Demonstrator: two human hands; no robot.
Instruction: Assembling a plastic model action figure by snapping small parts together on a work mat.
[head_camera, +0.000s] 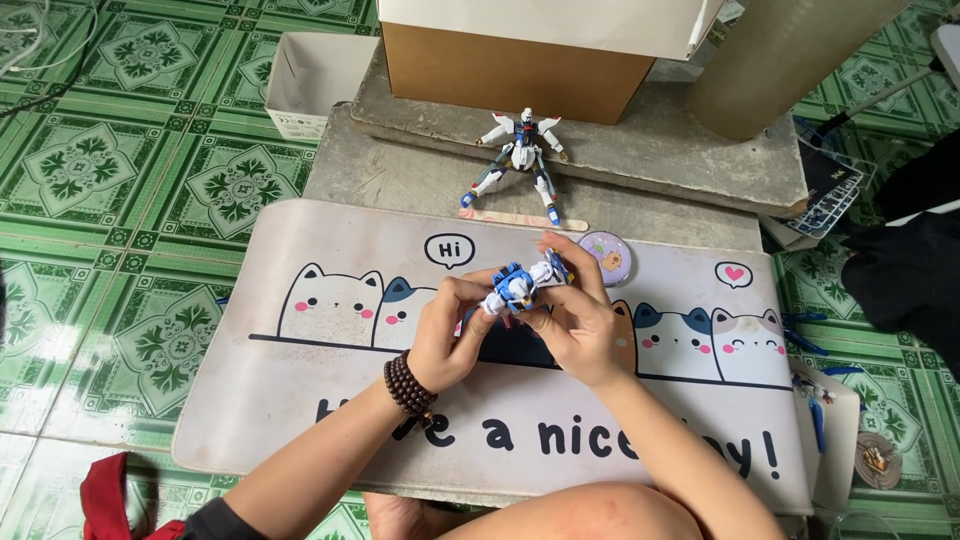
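A cat-printed mat (330, 400) and round tin (606, 254) lie on the slab (400, 175).

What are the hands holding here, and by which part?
Both hands, left and right, hold one small blue-and-white model robot piece, fingertips pinching its opposite ends. The exact part gripped is hidden.

We see a home hobby corner set up low on a floor of green patterned tiles (120, 170): a cat-print mat (330, 400) over a stone slab (400, 170), a cardboard box (510, 70) far off, a finished toy robot model (520, 160) beside it.
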